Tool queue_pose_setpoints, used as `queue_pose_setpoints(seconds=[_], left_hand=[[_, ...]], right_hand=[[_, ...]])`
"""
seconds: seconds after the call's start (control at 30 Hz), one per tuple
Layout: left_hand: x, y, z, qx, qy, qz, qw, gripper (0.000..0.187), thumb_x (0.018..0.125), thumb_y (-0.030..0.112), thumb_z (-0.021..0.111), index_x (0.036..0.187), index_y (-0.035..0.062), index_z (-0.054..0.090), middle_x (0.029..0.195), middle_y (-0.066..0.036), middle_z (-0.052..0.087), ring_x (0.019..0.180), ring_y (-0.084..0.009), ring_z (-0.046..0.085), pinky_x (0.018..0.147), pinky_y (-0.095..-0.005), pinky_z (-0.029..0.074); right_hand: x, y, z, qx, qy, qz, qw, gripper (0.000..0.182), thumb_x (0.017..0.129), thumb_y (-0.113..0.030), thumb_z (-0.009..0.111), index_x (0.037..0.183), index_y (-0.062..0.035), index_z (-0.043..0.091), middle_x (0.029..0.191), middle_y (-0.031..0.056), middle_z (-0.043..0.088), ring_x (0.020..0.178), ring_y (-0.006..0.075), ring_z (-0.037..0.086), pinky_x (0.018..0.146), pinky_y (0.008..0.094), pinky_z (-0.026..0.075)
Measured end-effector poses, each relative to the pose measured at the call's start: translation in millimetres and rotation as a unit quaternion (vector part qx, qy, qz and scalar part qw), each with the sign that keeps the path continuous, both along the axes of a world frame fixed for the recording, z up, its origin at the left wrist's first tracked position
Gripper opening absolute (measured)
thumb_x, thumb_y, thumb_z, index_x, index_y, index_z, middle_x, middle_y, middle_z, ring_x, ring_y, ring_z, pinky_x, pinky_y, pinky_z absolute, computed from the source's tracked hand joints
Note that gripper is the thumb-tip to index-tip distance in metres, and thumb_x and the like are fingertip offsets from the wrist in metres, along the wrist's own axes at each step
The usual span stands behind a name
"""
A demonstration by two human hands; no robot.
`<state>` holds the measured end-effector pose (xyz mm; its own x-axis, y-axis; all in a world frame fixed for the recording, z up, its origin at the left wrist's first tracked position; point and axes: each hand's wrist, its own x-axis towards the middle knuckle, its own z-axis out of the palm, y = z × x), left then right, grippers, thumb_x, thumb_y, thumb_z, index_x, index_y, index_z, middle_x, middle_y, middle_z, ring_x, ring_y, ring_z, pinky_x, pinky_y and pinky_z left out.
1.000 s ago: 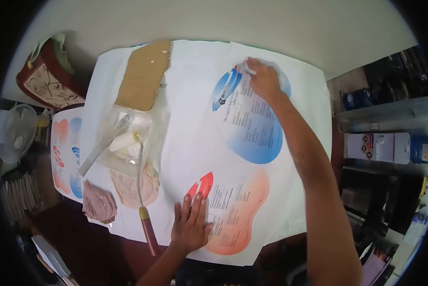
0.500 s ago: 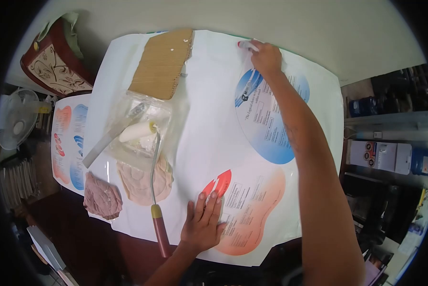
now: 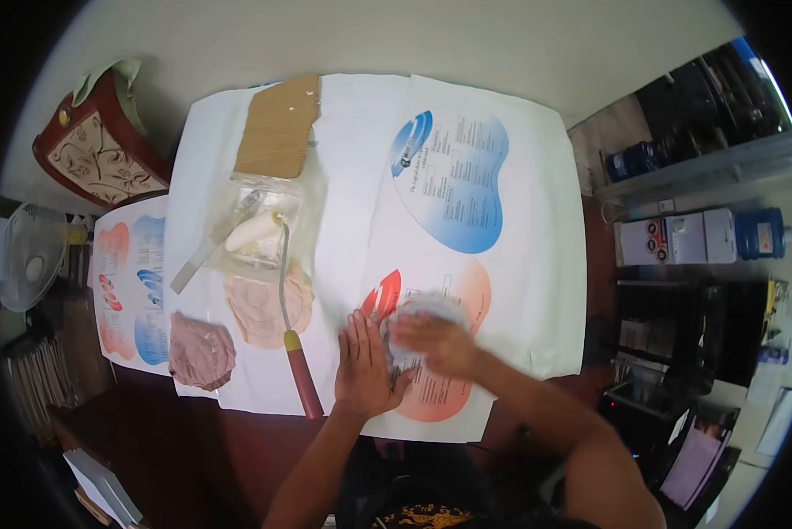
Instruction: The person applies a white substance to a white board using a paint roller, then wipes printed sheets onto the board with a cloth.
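My left hand (image 3: 365, 366) lies flat, fingers stretched, on a white printed sheet (image 3: 528, 300), beside a red logo (image 3: 383, 293). Just to its right, my right hand (image 3: 440, 346) is smeared by motion over the orange printed shape (image 3: 436, 406). Under its fingers is a blurred whitish thing, perhaps a cloth or pad (image 3: 449, 309), pressed on the sheet. A blue printed shape (image 3: 466, 212) shows uncovered farther up. Left of my hands lies a paint roller (image 3: 301, 375), its white sleeve (image 3: 257, 231) resting in a clear plastic tray (image 3: 301, 198).
A flat scraper-like strip (image 3: 198, 260) crosses the tray. Cardboard (image 3: 277, 128) lies above it. A beige cloth (image 3: 268, 309) and a mauve cloth (image 3: 202, 351) sit lower left. A second printed sheet (image 3: 131, 282), a fan (image 3: 33, 256) and shelves (image 3: 705, 189) flank the table.
My right hand has come down from the sheet's top edge, where it held a small white thing with a red end, to beside my left hand. The left hand stays flat. The view has shifted.
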<state>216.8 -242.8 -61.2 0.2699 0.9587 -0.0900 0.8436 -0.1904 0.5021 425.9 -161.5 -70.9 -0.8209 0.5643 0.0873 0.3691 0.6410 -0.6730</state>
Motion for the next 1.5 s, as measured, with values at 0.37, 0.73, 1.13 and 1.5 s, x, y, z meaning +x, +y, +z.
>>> queue_pose_setpoints(seconds=[0.37,0.73,1.13,1.5], left_hand=[[6,4,9,-0.046,0.048,0.0,0.998,0.107,0.086,0.055,0.06,0.15,-0.0176,0.014,0.157,-0.039,0.012,0.148,-0.0525,0.011,0.117,-0.0642,0.013],[7,9,9,-0.068,0.041,-0.001,0.997,0.101,0.088,0.058,0.054,0.148,-0.0171,0.022,0.157,-0.038,0.018,0.147,-0.0526,0.016,0.117,-0.0642,0.012],[10,11,9,-0.062,0.061,0.008,0.996,0.102,0.091,0.066,0.045,0.151,-0.0136,0.022,0.157,-0.036,0.022,0.146,-0.0542,0.02,0.116,-0.0638,0.013],[26,17,21,0.064,-0.039,0.149,0.986,0.1,0.083,0.042,0.07,0.153,-0.0072,0.019,0.153,-0.034,0.026,0.141,-0.0539,0.027,0.113,-0.0616,0.025]], right_hand=[[29,56,-18,0.098,-0.064,-0.269,0.956,0.064,0.075,0.005,0.055,0.137,-0.009,0.06,0.148,0.009,0.053,0.142,0.0255,0.043,0.117,0.0432,0.034],[88,303,-16,0.194,-0.074,-0.361,0.909,0.049,0.071,0.006,0.058,0.116,-0.0093,0.073,0.129,0.0126,0.066,0.105,0.0311,0.069,0.096,0.0396,0.054],[-35,410,-22,0.16,-0.102,-0.381,0.905,0.033,0.082,-0.011,0.062,0.111,-0.0165,0.076,0.112,0.0151,0.071,0.099,0.036,0.069,0.093,0.0422,0.053],[99,74,36,-0.214,-0.083,-0.076,0.97,0.037,0.094,-0.017,0.064,0.13,-0.0106,0.062,0.119,0.0175,0.068,0.107,0.0295,0.066,0.094,0.0393,0.052]])
